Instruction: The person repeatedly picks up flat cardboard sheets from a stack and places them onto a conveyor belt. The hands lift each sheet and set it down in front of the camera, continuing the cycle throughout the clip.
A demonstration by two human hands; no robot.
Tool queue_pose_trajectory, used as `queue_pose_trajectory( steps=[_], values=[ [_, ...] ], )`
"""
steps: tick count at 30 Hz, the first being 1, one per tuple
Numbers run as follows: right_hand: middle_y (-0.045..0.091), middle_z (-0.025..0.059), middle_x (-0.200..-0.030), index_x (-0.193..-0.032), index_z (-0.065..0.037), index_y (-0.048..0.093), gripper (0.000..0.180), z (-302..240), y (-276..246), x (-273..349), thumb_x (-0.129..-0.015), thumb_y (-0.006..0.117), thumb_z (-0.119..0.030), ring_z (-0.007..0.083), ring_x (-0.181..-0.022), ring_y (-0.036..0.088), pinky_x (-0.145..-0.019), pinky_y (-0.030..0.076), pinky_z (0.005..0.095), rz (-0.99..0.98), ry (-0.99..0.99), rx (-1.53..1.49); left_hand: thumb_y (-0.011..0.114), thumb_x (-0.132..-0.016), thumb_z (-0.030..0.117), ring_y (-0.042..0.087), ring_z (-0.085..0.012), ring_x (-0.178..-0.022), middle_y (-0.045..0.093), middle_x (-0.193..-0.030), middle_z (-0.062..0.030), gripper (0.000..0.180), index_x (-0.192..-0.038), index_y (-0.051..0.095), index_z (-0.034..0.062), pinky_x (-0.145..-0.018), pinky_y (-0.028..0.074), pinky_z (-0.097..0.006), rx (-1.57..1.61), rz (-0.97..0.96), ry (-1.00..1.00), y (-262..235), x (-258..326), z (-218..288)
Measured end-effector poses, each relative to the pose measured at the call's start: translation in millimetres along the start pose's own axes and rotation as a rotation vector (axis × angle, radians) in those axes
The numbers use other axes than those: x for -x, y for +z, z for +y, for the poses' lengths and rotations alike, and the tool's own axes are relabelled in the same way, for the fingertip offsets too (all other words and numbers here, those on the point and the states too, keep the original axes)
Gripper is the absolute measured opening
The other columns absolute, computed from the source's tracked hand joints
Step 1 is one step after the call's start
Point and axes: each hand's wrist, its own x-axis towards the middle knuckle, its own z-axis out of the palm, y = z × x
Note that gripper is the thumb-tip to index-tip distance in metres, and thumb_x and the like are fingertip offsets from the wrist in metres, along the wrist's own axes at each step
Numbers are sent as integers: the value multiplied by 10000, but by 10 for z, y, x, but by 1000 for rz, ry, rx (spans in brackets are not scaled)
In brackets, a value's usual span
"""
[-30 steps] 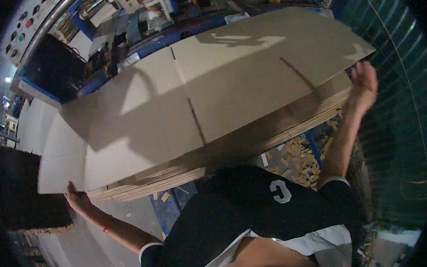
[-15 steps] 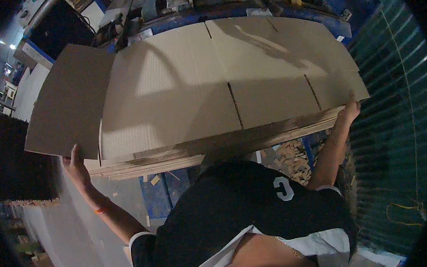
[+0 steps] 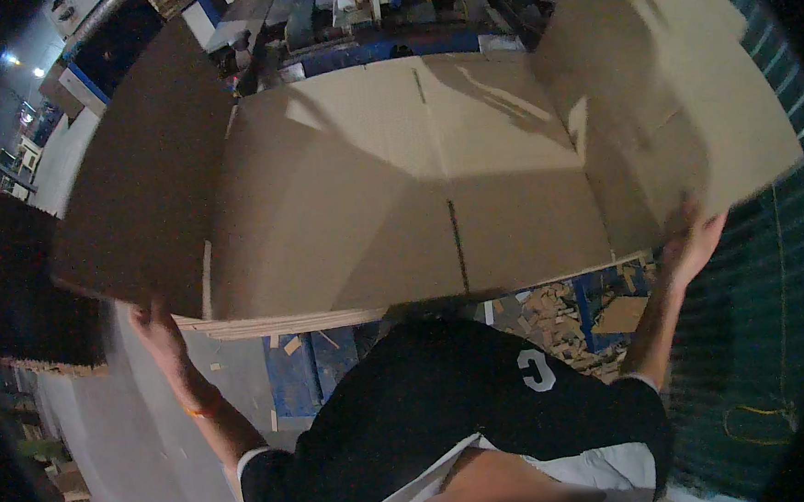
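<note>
A wide slotted cardboard sheet [image 3: 352,190] spans the space before me, its two end panels tilted up from the flat middle. At the near edge of the dark left panel, my left hand [image 3: 160,335] is closed, its fingers partly hidden behind the board. On the other side my right hand [image 3: 693,244] grips the near edge of the raised right panel, thumb on the inner face. Beneath the sheet, the edges of a stack of cardboard sheets [image 3: 269,327] show along the near side.
Machinery with a blue beam [image 3: 385,51] stands beyond the sheet. A dark stack [image 3: 31,283] is at the far left. Cardboard scraps [image 3: 549,323] litter the area below the stack, beside blue metal parts [image 3: 304,372]. A green corrugated wall [image 3: 747,322] rises on the right.
The right panel has swung up from flat, and my right hand has moved outward with it. The left panel stands higher, while my left hand has shifted slightly down and right.
</note>
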Motion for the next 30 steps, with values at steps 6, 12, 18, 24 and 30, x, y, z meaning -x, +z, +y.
queue_pose_trajectory(
  steps=[6,12,18,24,30],
  values=[
    [585,68,-1161,-1044,-153,620,324,-78,566,1148,-723,662,-141,269,-1086,545,-927,420,406,-1221,-758,556,538,-777,-40,475,-277,-1151,502,-1245,-149,456,-1226,486,20,-972,359,-384,-182,-524,396,749,770,162],
    [511,9,-1267,-1147,-224,569,384,108,755,1079,-769,607,-282,247,-1144,495,-968,392,415,-1235,-870,531,472,-698,-55,363,-319,-1259,393,-1358,-147,611,-1292,449,84,-1053,257,-456,-669,-894,726,1238,833,429],
    [451,49,-1316,-1188,-178,530,583,479,1072,807,-682,665,-434,276,-1214,420,-982,366,422,-1222,-899,502,502,-772,44,367,-325,-1249,383,-1365,-128,545,-1307,433,127,-1041,268,-469,-800,-890,738,1379,537,317],
    [433,80,-1327,-1254,-133,468,753,735,1590,119,-686,579,-615,289,-1207,412,-987,332,444,-1214,-874,702,522,-764,101,364,-319,-1254,381,-1365,-133,598,-1346,388,135,-1056,253,-464,-577,-799,858,1746,235,245],
    [389,82,-1361,-1284,-189,461,747,979,2248,-248,-712,511,-668,265,-1229,383,-973,355,442,-1299,-517,777,457,-813,61,371,-315,-1246,399,-1353,-139,546,-1347,387,141,-1054,279,-369,-466,-640,668,2437,-511,58]
  ],
)
